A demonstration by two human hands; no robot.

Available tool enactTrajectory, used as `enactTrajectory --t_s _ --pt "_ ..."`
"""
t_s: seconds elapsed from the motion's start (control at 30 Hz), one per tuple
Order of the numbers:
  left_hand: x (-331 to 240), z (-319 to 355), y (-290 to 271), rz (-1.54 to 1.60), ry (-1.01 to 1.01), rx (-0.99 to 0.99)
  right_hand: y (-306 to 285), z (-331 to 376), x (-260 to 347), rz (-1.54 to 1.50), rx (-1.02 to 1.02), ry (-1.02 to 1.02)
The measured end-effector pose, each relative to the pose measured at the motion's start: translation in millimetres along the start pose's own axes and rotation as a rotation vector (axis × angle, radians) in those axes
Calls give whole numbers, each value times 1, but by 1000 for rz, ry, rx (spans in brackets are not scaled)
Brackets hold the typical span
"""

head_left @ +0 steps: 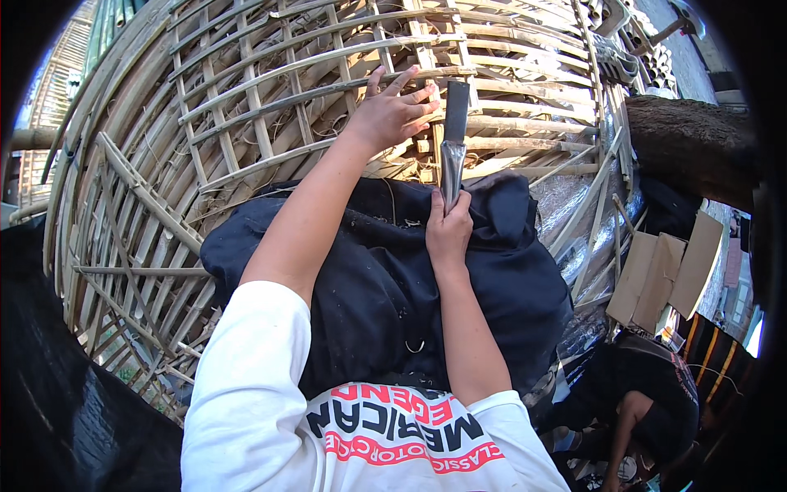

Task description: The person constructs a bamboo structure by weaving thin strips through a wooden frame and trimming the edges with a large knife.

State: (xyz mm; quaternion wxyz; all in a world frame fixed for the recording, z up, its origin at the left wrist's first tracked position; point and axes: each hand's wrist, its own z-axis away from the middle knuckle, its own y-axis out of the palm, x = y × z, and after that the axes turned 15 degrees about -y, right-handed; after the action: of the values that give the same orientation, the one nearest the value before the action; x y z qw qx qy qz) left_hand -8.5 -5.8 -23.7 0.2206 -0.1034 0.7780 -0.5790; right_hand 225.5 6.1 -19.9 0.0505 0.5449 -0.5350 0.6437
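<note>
Backdrop: outdoors in strong sun, a big bulging bamboo lattice of split strips, crossed and layered, taking up most of the upper view.
Nearest: white printed T-shirt on the person at work, both bare forearms reaching forward.
Lap side: dark cloth, rumpled, spread between torso and lattice, pale bits scattered on it.
Right grip: closed round the lower end of the handle, held above the far part of the cloth.
Bladed tool: in the right grip, silvery tapering handle; flat, dark, square-ended blade pointing away from the body, all of it beyond the fingers, its outline crossing the bamboo.
Left grip: open, fingers spread toward the blade, over the strips; fingertips just left of the blade with a small gap showing. Whether they press on the bamboo, cannot tell.
Lower right: co-worker in dark clothing, bent, one arm reaching down.
Right, above the co-worker: cardboard box, flaps splayed.
Farther right: thick brown log, rough-surfaced.
Far upper left: green poles, side by side.
</note>
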Motion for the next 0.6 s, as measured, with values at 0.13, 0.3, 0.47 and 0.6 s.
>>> enactTrajectory --t_s 0.13,0.3,0.47,0.6 --pt "10 4 4 6 11 -50 13 6 -11 19 -36 -38" --pt "4 5 4 45 8 -71 7 14 -11 39 34 -53" --pt "7 5 5 21 -14 -47 6 13 -8 41 60 -27" --pt "1 1 -2 -96 1 20 -2 12 -4 127 164 18"
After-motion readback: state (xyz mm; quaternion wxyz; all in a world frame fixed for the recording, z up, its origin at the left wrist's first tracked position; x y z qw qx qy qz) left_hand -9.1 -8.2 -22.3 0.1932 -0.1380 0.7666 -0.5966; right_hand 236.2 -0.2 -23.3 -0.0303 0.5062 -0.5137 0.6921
